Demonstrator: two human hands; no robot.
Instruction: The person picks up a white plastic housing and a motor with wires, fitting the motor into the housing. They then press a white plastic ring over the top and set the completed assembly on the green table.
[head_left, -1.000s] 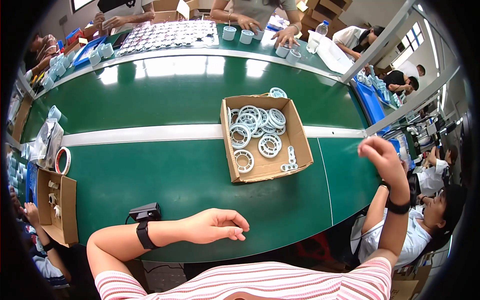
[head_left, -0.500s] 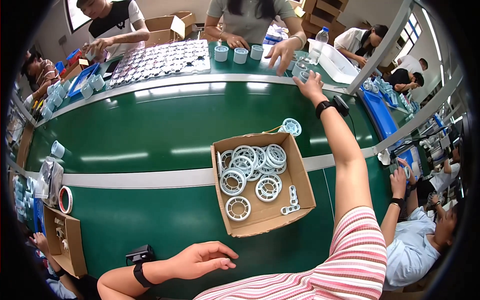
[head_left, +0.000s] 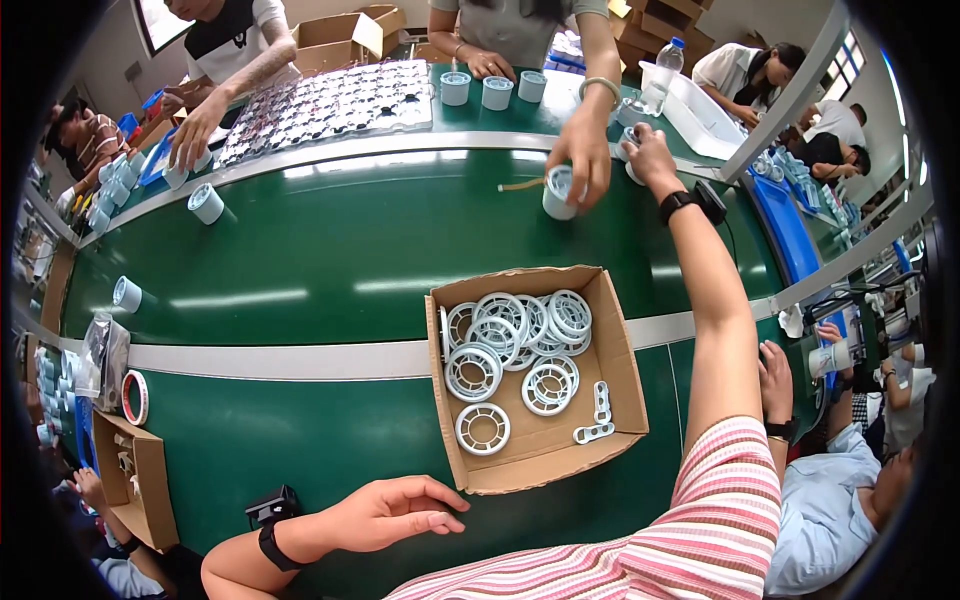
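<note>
My right arm reaches far across the green belt. At the far rail, my right hand (head_left: 652, 158) has its fingers closed round a pale blue cup-shaped part (head_left: 629, 146), which they partly hide. My left hand (head_left: 400, 512) hovers near the front left corner of an open cardboard box (head_left: 540, 474), its fingers loosely curved and apart, holding nothing. Inside the box lie several pale blue spoked rings (head_left: 483, 429) and two small link-shaped pieces (head_left: 601, 402). Just left of my right hand, a co-worker's hand (head_left: 585, 158) grasps another pale blue cup (head_left: 560, 194) with a tan strip sticking out.
Pale blue cups (head_left: 206, 204) stand on the belt at left, with more along the far rail. Beyond it are a tray of small parts (head_left: 330, 112), a clear bottle (head_left: 662, 78) and a white bin (head_left: 700, 118). A tape roll (head_left: 135, 397) and small box (head_left: 150, 480) sit left.
My right hand has closed on the cup at the rail. The co-worker's hand has come over the belt with a cup. The part behind the box is gone; another cup stands at left.
</note>
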